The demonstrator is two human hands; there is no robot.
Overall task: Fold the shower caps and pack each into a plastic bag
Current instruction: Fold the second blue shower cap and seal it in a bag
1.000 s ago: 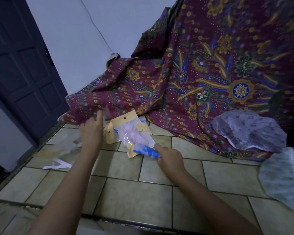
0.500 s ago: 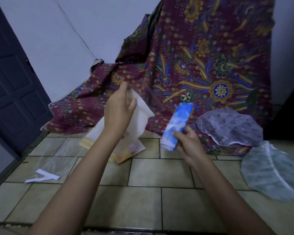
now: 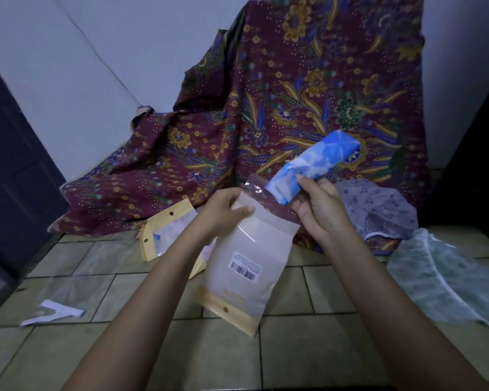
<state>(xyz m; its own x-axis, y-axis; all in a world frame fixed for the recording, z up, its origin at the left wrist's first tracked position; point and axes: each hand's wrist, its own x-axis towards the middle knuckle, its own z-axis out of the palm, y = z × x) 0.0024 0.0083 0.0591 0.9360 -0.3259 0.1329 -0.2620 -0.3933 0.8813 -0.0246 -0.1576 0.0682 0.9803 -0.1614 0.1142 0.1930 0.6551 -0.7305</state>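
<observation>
Shower cap (image 3: pixel 314 162) in right hand (image 3: pixel 318 211), bag (image 3: pixel 247 249) in left hand (image 3: pixel 223 213)

Wall: a pale, plain wall (image 3: pixel 82 66) fills the upper left and top of the frame, with a thin line running diagonally down it toward the centre.
Door: a dark panelled door (image 3: pixel 9 165) stands along the left edge.
Floor: beige-green square tiles (image 3: pixel 294 356) with dark grout lines cover the lower half.
Drape: a maroon batik cloth (image 3: pixel 308 80) with gold and blue flowers hangs over something hidden at upper centre and right, and its hem spills onto the tiles.
Right edge: a dark shape (image 3: pixel 486 165), too dim to identify.
Light: dim, cool and bluish.
</observation>
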